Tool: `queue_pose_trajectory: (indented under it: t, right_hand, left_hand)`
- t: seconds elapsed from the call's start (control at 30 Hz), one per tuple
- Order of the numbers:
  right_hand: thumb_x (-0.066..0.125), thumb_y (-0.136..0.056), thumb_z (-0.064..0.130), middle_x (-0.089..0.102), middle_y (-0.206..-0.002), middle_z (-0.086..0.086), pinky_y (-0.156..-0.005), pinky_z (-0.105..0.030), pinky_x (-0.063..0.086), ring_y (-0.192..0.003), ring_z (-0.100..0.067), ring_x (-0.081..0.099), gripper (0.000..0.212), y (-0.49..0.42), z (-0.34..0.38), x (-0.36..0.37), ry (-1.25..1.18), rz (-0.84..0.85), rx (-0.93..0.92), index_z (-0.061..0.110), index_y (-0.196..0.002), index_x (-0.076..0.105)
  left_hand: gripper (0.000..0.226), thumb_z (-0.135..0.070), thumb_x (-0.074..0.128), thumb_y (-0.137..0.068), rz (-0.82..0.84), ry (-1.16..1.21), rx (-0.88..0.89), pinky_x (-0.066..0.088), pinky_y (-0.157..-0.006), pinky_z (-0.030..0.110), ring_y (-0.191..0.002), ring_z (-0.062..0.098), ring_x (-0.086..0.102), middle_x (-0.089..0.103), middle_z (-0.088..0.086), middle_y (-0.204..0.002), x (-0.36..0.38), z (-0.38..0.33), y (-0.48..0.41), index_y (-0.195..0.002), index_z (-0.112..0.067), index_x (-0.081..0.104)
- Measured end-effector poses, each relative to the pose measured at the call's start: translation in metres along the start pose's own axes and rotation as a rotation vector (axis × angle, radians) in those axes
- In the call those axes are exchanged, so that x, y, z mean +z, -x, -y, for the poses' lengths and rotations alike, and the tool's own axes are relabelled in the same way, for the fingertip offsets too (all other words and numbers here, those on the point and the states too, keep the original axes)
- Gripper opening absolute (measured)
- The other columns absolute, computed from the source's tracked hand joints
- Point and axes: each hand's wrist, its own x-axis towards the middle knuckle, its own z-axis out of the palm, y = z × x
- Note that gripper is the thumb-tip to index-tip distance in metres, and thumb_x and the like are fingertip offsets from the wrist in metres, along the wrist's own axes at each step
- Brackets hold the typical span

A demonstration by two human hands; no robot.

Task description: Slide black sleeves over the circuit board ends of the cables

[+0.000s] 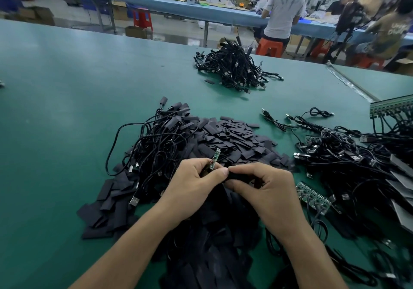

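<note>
Green worktop carries three cable heaps and one sleeve pile, its pieces too many to count. Left hand grips one narrow green circuit board, tilted upward and uncovered. Right hand pinches one flat black sleeve just beside the board's lower end.

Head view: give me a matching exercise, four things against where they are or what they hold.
1 left hand
2 right hand
3 far cable pile
4 sleeve pile

A pinches a sleeve
B by the table's far edge
C holds a circuit board
D just beyond both hands

Pairs: 1-C; 2-A; 3-B; 4-D.
</note>
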Motion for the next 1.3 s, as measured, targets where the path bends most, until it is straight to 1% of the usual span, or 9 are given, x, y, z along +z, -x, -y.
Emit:
queue_pose_trajectory:
  t: [0.17,0.47,0.53,0.63,0.73,0.87,1.03,1.13,1.3]
  right_hand:
    - [0.086,-0.074,0.019,0.074,-0.091,0.023,-0.076,-0.021,0.055,-0.088,-0.002,0.071,0.031,0.0,-0.002,0.001,-0.027,-0.01,0.005,0.039,-0.096,0.077]
    - [0.083,-0.076,0.019,0.075,-0.09,0.018,-0.077,-0.024,0.057,-0.087,-0.004,0.072,0.023,0.0,-0.003,0.001,-0.069,-0.002,0.042,0.029,-0.097,0.08]
    - [0.084,-0.076,0.018,0.075,-0.088,0.019,-0.076,-0.02,0.056,-0.085,-0.002,0.072,0.022,0.0,-0.004,0.001,-0.063,-0.01,0.045,0.028,-0.094,0.08]
    - [0.085,-0.071,0.024,0.075,-0.083,0.021,-0.074,-0.016,0.054,-0.08,0.001,0.071,0.02,-0.002,-0.004,-0.001,-0.058,-0.062,0.074,0.032,-0.089,0.078]
    - [0.079,-0.067,0.036,0.075,-0.079,0.019,-0.07,-0.012,0.051,-0.075,0.001,0.07,0.018,-0.003,0.0,-0.004,-0.119,-0.098,0.096,0.036,-0.085,0.077]
    - [0.078,-0.065,0.036,0.075,-0.073,0.009,-0.063,-0.017,0.053,-0.064,-0.003,0.069,0.015,-0.004,0.001,-0.008,-0.221,-0.098,0.125,0.035,-0.08,0.077]
    - [0.079,-0.064,0.033,0.076,-0.077,0.007,-0.066,-0.022,0.057,-0.069,-0.007,0.071,0.016,-0.005,-0.001,-0.014,-0.245,-0.062,0.15,0.039,-0.079,0.079]
    - [0.081,-0.063,0.033,0.076,-0.078,0.01,-0.066,-0.014,0.053,-0.071,-0.003,0.071,0.015,-0.006,-0.002,-0.016,-0.226,-0.028,0.132,0.038,-0.078,0.079]
    - [0.08,-0.06,0.043,0.077,-0.082,0.01,-0.072,-0.021,0.057,-0.076,-0.008,0.073,0.029,-0.005,-0.002,-0.016,-0.207,0.016,0.157,0.037,-0.089,0.078]
  left_hand:
    - [0.026,-0.039,0.066,-0.082,0.019,-0.011,-0.016,0.044,-0.065,0.042,-0.065,0.025,0.053,0.062,0.016,-0.072,0.0,0.001,0.0,-0.081,-0.015,0.074]
    - [0.027,-0.036,0.066,-0.091,0.048,-0.025,0.012,0.043,-0.068,0.044,-0.069,0.028,0.053,0.06,0.039,-0.084,-0.002,0.003,0.0,-0.085,-0.01,0.074]
    - [0.036,-0.041,0.062,-0.094,0.049,-0.032,0.024,0.044,-0.065,0.038,-0.066,0.022,0.054,0.062,0.03,-0.075,-0.001,0.003,0.001,-0.087,-0.007,0.071]
    - [0.038,-0.04,0.041,-0.104,-0.015,-0.015,0.008,0.035,-0.051,0.019,-0.05,0.004,0.038,0.045,-0.012,-0.054,-0.001,0.002,-0.001,-0.088,-0.013,0.062]
    - [0.028,-0.036,0.042,-0.097,-0.018,-0.018,0.023,0.027,-0.05,0.025,-0.052,0.008,0.031,0.038,-0.012,-0.056,-0.003,0.0,-0.002,-0.073,-0.025,0.051]
    - [0.022,-0.029,0.058,-0.094,0.064,-0.122,0.097,0.034,-0.05,0.021,-0.053,0.01,0.04,0.05,-0.009,-0.057,-0.008,0.0,-0.001,-0.075,-0.018,0.063]
    - [0.013,-0.012,0.063,-0.097,0.101,-0.044,0.08,0.054,-0.074,0.02,-0.074,0.011,0.069,0.076,0.003,-0.076,-0.012,0.0,-0.001,-0.087,-0.016,0.07]
    - [0.012,-0.009,0.064,-0.095,0.077,-0.057,0.084,0.05,-0.069,0.014,-0.069,0.005,0.066,0.074,0.0,-0.071,-0.012,0.0,-0.002,-0.091,-0.015,0.074]
    - [0.014,-0.011,0.064,-0.095,0.049,-0.056,0.091,0.044,-0.06,0.011,-0.061,0.001,0.058,0.07,-0.003,-0.066,-0.014,0.0,-0.002,-0.091,-0.017,0.077]
